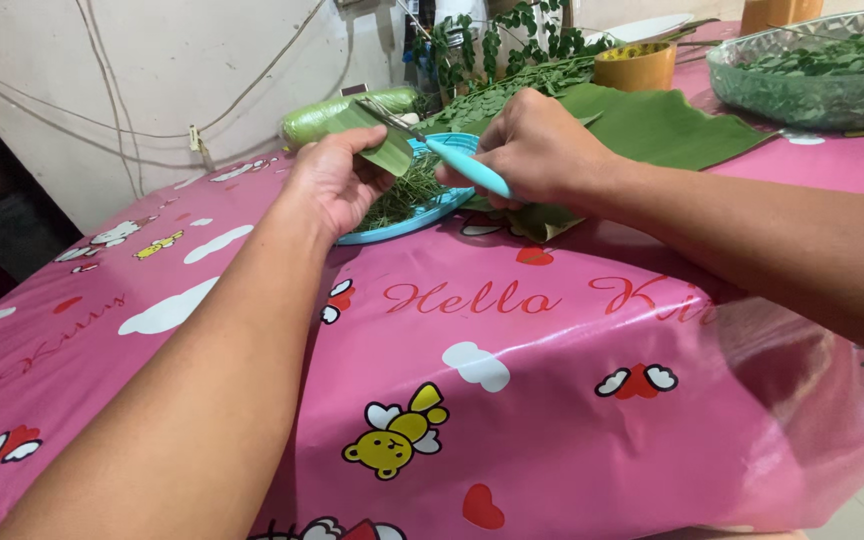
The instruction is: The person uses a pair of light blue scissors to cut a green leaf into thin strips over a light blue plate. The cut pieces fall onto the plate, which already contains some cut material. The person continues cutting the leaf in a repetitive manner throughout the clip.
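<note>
Left hand (337, 180) pinches a thin, limp, easily torn leaf strip (384, 150) by its near edge above the blue plate (422, 215) toward the surface's far edge, while the right hand (537, 150) grips blue-handled scissors (442, 150) cutting it.

Pink cartoon tablecloth (512, 400), glass bowl (752, 85) of leaves, yellow cup (634, 68)

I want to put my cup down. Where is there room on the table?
The pink tablecloth is bare in front of the blue plate, between the arms. The back is crowded: banana leaf, glass bowl, leafy stems.
</note>
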